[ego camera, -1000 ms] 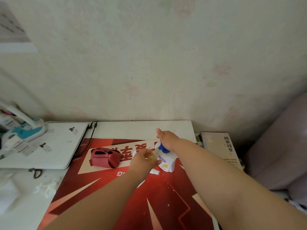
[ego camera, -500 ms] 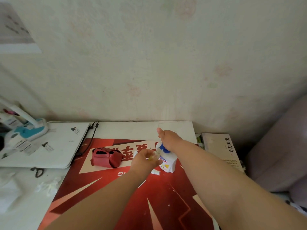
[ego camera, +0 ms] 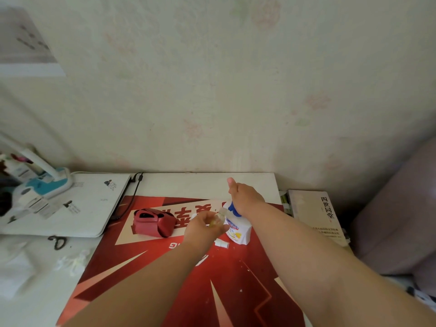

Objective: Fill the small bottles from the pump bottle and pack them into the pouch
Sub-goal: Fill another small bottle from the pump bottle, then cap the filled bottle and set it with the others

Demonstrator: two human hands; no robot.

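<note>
A white pump bottle [ego camera: 238,230] with a blue pump head stands on the red mat. My right hand [ego camera: 245,197] rests on top of the pump head, palm down, thumb sticking out toward the wall. My left hand [ego camera: 204,226] grips a small clear bottle [ego camera: 219,217] with yellowish liquid, tilted, its mouth under the pump spout. A small white cap [ego camera: 221,243] lies on the mat by the pump bottle's base. The red pouch [ego camera: 153,223] sits open to the left of my hands.
The red mat [ego camera: 188,279] covers a white table against the wall. A white laptop [ego camera: 70,206] with a black cable, a teal-and-white lamp base [ego camera: 44,184], scissors [ego camera: 57,241] and tissue scraps lie left. A book [ego camera: 316,213] lies right, beside a mauve cushion.
Both hands stay at the pump bottle. The small bottle in my left hand has shifted slightly under the spout; otherwise almost nothing has moved.
</note>
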